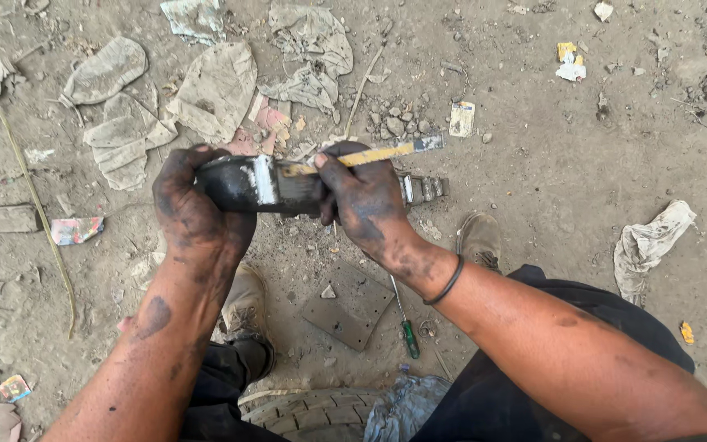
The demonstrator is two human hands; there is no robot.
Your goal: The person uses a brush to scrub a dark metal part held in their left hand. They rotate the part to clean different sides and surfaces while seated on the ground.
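Dirt ground, strewn with rags [214, 90] and scraps, carries everything. Above its middle, the left hand [194, 205] wraps tightly around the fat end of a black part [267, 184], holding it level over the ground, its ribbed metal end [425, 188] pointing right. The right hand [366, 200] closes over the part's middle and pinches a thin yellow blade [370, 154] (possibly a hacksaw blade) laid flat along the top. Both hands are black with grease. Below them lie a metal plate [349, 307] and a green-handled screwdriver [407, 323], with a tyre [312, 413] at the bottom edge. This looks like scraping or cutting at the part's casing; a further stroke would need the left hand's clamp kept firm while the blade stays flat.
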